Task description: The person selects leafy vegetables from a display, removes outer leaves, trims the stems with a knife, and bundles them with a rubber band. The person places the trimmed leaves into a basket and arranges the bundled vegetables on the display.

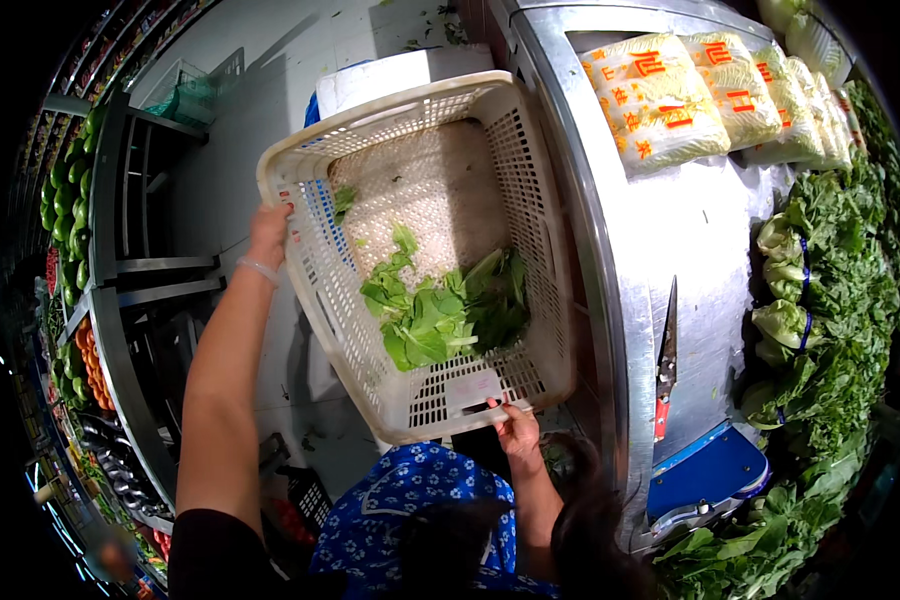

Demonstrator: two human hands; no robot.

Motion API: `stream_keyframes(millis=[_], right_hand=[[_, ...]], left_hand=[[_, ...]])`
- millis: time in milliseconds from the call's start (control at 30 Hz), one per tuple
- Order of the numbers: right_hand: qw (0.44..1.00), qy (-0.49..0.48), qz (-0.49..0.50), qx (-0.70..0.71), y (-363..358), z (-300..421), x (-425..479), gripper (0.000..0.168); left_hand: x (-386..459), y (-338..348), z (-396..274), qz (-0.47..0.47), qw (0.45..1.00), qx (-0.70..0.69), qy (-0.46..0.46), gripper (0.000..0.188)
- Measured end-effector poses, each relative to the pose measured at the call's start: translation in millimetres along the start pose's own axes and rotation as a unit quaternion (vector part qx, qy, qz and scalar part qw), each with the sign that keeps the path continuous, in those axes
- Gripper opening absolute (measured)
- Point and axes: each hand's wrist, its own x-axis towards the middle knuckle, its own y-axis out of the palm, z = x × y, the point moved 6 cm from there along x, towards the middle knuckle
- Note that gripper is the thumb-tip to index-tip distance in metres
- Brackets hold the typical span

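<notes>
A large white plastic crate (322,315) with slatted sides is held up in front of me, tilted. My left hand (270,231) grips its rim at the upper left corner. At the near side my right hand (516,427) has its fingers hooked into the handle slot, beside a white label. Loose green leaves (427,322) lie in the lower part of the crate, with darker leaves (499,300) at their right and a small leaf (343,201) by the left wall.
A steel counter (615,300) on the right bears wrapped cabbages (660,105), a knife (667,360), a blue tape dispenser (709,472) and leafy greens (855,315). Behind the crate stands a white box (375,82). Vegetable racks (109,225) line the left; a basket (180,94) lies beyond.
</notes>
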Motion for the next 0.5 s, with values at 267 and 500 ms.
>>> stream_keyframes(millis=[267, 500], right_hand=[[0.995, -0.1, -0.002, -0.017, 202.8, 56.7, -66.1, 0.038], [0.953, -0.207, 0.011, -0.222, 340.3, 25.2, -22.5, 0.02]], left_hand=[[82.7, 0.5, -149.1, 0.047, 0.994, 0.077, 0.068, 0.043], [9.0, 128.2, -184.6, 0.162, 0.72, 0.517, 0.433, 0.055]])
